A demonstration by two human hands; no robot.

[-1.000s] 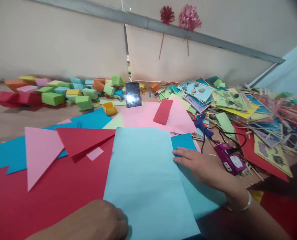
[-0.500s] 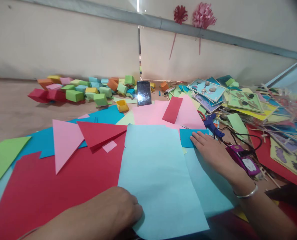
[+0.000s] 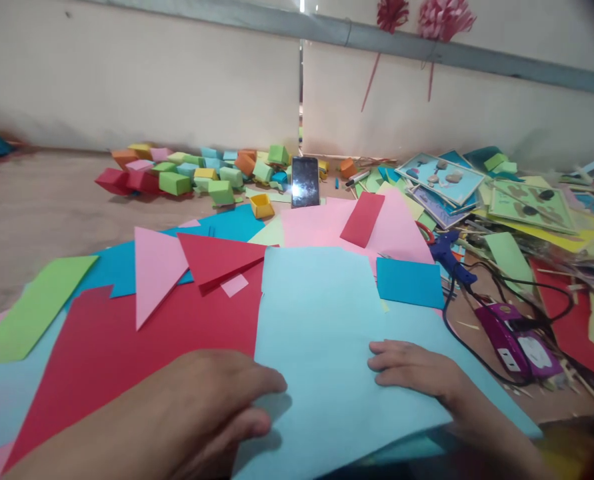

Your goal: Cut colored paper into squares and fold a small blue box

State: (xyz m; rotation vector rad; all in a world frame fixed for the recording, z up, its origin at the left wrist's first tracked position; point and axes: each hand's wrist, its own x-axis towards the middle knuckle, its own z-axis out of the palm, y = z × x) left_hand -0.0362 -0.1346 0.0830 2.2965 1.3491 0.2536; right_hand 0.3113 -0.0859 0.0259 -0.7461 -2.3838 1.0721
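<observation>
A light blue sheet of paper (image 3: 317, 313) lies in front of me, over a red sheet (image 3: 141, 333) on its left and another light blue sheet on its right. My left hand (image 3: 227, 393) hovers at its left edge, thumb and index finger apart, casting a shadow on it. The fingers of my right hand (image 3: 417, 370) lie stretched out on the sheet's right part, and the thumb is hidden. Beyond that hand rests a dark blue paper piece (image 3: 409, 283). A folded red triangle (image 3: 221, 259) and a pink triangle (image 3: 157, 270) lie to the left.
Several coloured paper boxes (image 3: 174, 183) line the wall, beside a phone (image 3: 305, 181). On the right are a blue glue gun (image 3: 449, 257), its looping cable and a purple power box (image 3: 514, 340). Decorated cards (image 3: 441, 177) are piled behind. Pink paper flowers (image 3: 445, 19) hang above.
My right hand has left the dark blue piece and come nearer, onto the light blue sheet. My left hand has uncurled its fingers. The view has shifted, so everything sits further right.
</observation>
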